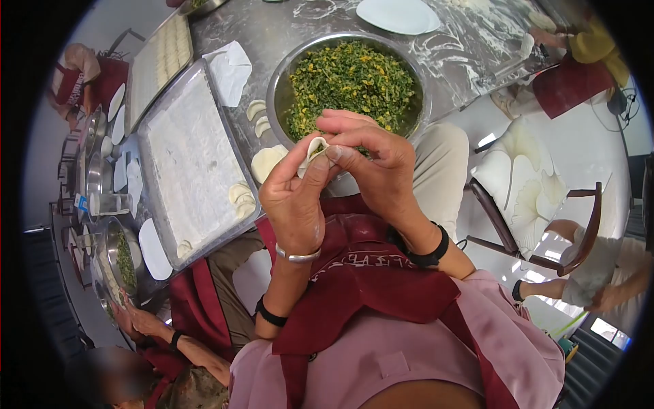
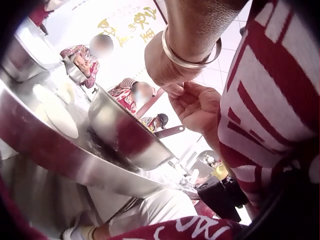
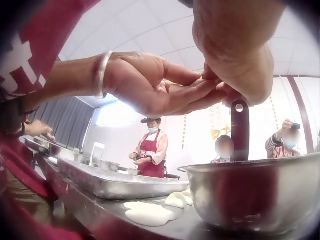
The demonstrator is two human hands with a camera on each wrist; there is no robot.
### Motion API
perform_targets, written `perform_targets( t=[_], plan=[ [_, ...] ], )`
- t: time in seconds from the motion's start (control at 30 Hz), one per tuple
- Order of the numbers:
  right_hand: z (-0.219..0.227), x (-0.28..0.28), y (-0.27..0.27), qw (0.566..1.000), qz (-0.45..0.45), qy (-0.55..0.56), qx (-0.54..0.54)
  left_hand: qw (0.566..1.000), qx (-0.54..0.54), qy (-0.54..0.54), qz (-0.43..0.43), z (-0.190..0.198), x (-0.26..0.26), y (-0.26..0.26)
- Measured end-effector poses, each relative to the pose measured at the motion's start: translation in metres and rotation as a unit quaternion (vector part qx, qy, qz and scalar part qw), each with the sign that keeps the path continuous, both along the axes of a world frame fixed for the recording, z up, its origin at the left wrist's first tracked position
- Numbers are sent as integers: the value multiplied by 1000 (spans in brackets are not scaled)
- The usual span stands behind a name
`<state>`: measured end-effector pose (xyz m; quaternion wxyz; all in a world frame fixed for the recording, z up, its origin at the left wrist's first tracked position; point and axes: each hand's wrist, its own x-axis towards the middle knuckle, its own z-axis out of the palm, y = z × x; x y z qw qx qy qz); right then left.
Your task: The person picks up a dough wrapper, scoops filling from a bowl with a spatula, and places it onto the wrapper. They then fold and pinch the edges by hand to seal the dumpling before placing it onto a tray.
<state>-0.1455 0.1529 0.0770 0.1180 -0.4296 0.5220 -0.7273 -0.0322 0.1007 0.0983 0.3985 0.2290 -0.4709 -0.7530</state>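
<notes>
Both hands meet over the near rim of a steel bowl (image 1: 276,78) of green chopped filling (image 1: 351,78). Between them is a white dumpling wrapper (image 1: 315,150) folded round a bit of the green filling. My left hand (image 1: 294,198), with a silver bangle at its wrist, pinches the wrapper from the left. My right hand (image 1: 371,160), a black band on its wrist, pinches it from the right and above. In the right wrist view the left hand (image 3: 150,82) and right hand (image 3: 240,60) press fingertip to fingertip above the bowl (image 3: 250,195); the wrapper is hidden there.
A floured metal tray (image 1: 194,150) with a few finished dumplings (image 1: 242,198) lies left of the bowl. Loose round wrappers (image 1: 266,162) sit between tray and bowl. Other people work round the steel table (image 1: 470,48); a second filling bowl (image 1: 119,262) stands far left. A chair (image 1: 538,198) is at right.
</notes>
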Motion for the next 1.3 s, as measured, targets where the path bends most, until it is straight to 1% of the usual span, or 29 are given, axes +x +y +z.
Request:
perform_targets(
  t=[0.1, 0.2, 0.27, 0.4, 0.5, 0.6, 0.67, 0.7, 0.8, 0.9, 1.0, 1.1, 1.13, 1.2, 1.27, 1.3],
  plan=[
    [-1, -4, 3, 999, 0, 33, 15, 1000, -2, -11, -2, -3, 2, -1],
    [2, -4, 7, 997, 23, -6, 79, 1000, 15, -6, -2, -4, 2, -3],
    [2, 1, 7, 996, 8, -26, 81, 1000, 30, 9, 2, -4, 2, -3],
    [3, 4, 8, 996, -2, -42, 81, 1000, 26, -3, -17, -3, 3, -3],
    [4, 0, 8, 994, -31, 75, 69, 999, -4, -29, -22, -4, 4, -5],
    [4, -3, 6, 986, -54, 148, 57, 995, -54, -75, -40, -4, 9, -9],
    [1, -10, 7, 974, -42, 214, 67, 989, -78, -108, -62, -3, 13, -13],
    [1, -13, 8, 966, -37, 247, 71, 990, -69, -105, -69, -4, 14, -14],
    [10, -12, 15, 974, -4, 196, 117, 990, -53, -98, -84, -5, 17, -18],
    [16, -10, 16, 984, 26, 146, 95, 990, -55, -98, -84, -2, 17, -16],
    [10, -11, 14, 984, 41, 146, 91, 992, -44, -86, -84, 1, 15, -15],
    [5, -6, 14, 993, 61, 11, 102, 995, -18, -54, -85, 6, 14, -11],
    [3, -3, 14, 992, 71, -58, 91, 996, -16, -38, -83, 8, 14, -9],
    [1, 2, 12, 975, 90, -193, 67, 996, 1, -13, -84, 8, 14, -8],
    [8, 4, 12, 969, 95, -221, 54, 996, 28, 8, -90, 2, 15, -8],
    [11, 6, 11, 966, 98, -235, 48, 996, 51, 26, -75, 0, 14, -6]
  ],
)
